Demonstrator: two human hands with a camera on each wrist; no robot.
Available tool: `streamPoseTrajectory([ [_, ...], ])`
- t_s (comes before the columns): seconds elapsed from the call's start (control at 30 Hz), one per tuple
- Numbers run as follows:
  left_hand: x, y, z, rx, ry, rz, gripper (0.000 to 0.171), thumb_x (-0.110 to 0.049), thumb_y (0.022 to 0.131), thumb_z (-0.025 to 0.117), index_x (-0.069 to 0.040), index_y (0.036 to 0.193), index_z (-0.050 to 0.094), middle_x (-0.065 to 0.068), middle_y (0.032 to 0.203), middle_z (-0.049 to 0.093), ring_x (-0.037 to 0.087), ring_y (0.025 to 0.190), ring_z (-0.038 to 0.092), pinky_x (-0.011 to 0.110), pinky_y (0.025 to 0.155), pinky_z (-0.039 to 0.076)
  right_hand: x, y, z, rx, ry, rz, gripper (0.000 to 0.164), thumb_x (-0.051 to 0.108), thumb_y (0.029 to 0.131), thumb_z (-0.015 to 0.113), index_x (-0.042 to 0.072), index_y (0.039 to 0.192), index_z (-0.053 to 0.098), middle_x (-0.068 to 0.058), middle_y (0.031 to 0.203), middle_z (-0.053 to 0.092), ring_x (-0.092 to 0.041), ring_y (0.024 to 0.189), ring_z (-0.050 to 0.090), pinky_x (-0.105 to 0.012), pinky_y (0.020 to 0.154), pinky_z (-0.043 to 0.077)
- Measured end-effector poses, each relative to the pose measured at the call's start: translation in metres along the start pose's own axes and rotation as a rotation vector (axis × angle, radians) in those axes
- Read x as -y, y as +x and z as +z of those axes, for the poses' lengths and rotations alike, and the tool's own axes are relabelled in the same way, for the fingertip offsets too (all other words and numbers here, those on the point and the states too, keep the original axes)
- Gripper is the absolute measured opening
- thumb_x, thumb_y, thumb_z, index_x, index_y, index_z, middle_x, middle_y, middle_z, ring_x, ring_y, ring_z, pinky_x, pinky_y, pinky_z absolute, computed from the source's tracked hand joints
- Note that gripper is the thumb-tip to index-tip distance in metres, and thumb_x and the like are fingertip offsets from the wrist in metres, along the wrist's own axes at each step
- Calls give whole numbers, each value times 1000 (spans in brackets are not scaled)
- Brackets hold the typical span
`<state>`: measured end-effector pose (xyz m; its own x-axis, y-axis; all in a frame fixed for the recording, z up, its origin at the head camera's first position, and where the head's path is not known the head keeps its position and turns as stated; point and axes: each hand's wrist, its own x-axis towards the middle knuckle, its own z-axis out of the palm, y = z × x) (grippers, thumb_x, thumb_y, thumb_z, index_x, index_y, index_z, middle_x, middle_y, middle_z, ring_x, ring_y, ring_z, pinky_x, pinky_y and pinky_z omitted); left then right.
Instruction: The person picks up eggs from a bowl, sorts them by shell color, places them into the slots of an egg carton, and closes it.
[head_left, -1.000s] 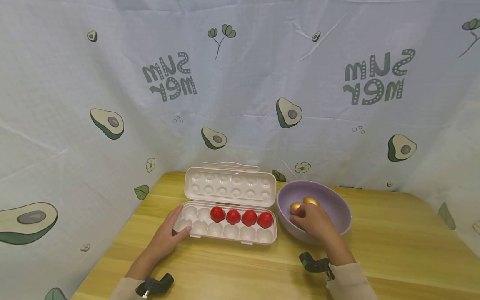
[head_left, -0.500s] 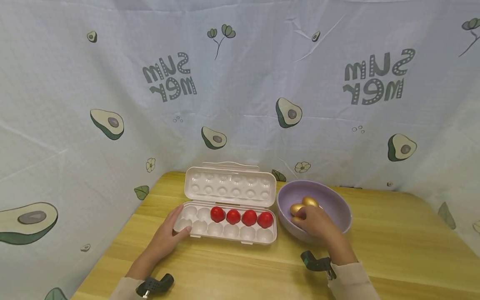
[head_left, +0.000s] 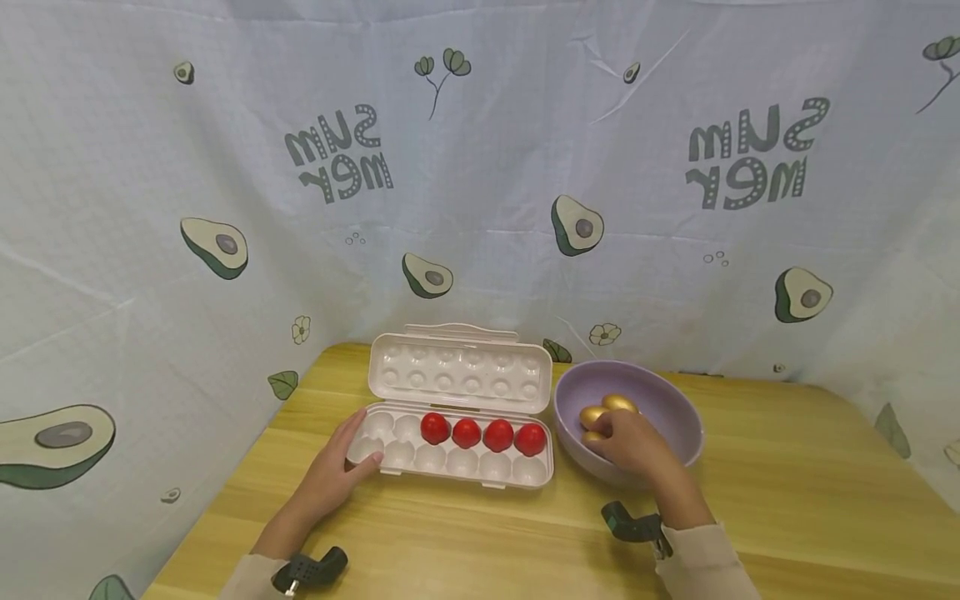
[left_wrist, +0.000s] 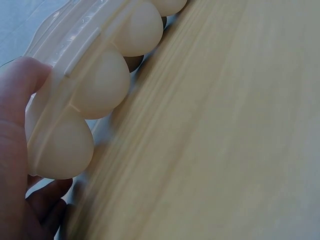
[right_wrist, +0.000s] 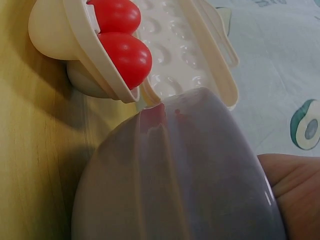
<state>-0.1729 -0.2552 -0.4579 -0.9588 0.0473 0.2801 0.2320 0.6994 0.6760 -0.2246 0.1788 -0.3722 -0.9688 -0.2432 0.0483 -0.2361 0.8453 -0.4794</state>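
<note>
Egg box (head_left: 462,461): it lies on the worktop (head_left: 465,550) in front of the person, with its lid (head_left: 461,372) opened to the far side
Red eggs (head_left: 467,432): four of them sit side by side in the far row of cups (head_left: 399,454), up to the right end of the egg box
Left hand (head_left: 330,482): it grips the left end of the egg box; the left wrist view shows the thumb (left_wrist: 20,87) on the rim and other fingers (left_wrist: 50,194) bent below, near the end cup
Purple bowl (head_left: 671,408): it stands on the worktop just beside the right end of the egg box; if they touch, I cannot tell
Right hand (head_left: 636,446): it reaches down into the purple bowl with bent fingers, at the gold eggs (head_left: 619,403); its fingertips are hidden, so I cannot tell whether it is holding one
Gold eggs: three can be seen, lying close together in the left part of the purple bowl
Dark devices (head_left: 310,571): one is worn at each wrist, near the cuff of a light beige sleeve (head_left: 705,562)
Cloth (head_left: 480,167): it hangs pale behind the worktop and at its left side, with printed avocados (head_left: 577,226), leaves (head_left: 283,384) and the word "summer" in mirrored letters
</note>
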Motion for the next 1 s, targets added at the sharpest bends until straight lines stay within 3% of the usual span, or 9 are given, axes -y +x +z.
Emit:
streamPoseTrajectory([
  [0.27, 1, -3, 2, 4, 2, -7, 81, -40, 90, 64, -7, 152, 26, 19, 153, 30, 42, 139, 30, 61, 109, 24, -2, 1, 3, -7, 10, -20, 25, 25, 83, 74, 3, 95, 72, -4, 87, 67, -21, 81, 57, -42, 76, 48],
  [0.57, 1, -3, 1, 8, 0, -14, 80, -41, 90, 63, -9, 153, 26, 18, 154, 29, 42, 139, 29, 63, 109, 24, -3, 3, 5, -79, 70, -98, 12, 20, 81, 75, 9, 83, 72, -3, 79, 48, -18, 73, 45, -32, 66, 39],
  [0.73, 0, -3, -1, 6, -7, -3, 79, -41, 91, 63, -9, 153, 26, 17, 154, 29, 42, 138, 30, 63, 109, 24, -5, 5, 5, -118, 113, -134, 18, 21, 80, 76, 8, 93, 73, -1, 82, 55, -15, 74, 49, -33, 71, 45],
  [0.87, -2, -1, -3, 2, -11, 3, 79, -40, 91, 63, -9, 153, 26, 18, 154, 29, 42, 138, 30, 63, 109, 24, -4, 7, 2, -111, 105, -115, 31, 25, 81, 76, 5, 105, 72, -2, 90, 62, -18, 84, 56, -39, 81, 48],
  [1.0, -2, 1, -3, 7, -7, 0, 79, -40, 91, 63, -9, 153, 25, 18, 154, 29, 42, 139, 29, 62, 109, 24, -2, 9, -1, -104, 105, -91, 35, 29, 83, 75, 5, 108, 72, -3, 95, 66, -21, 90, 60, -41, 85, 48],
])
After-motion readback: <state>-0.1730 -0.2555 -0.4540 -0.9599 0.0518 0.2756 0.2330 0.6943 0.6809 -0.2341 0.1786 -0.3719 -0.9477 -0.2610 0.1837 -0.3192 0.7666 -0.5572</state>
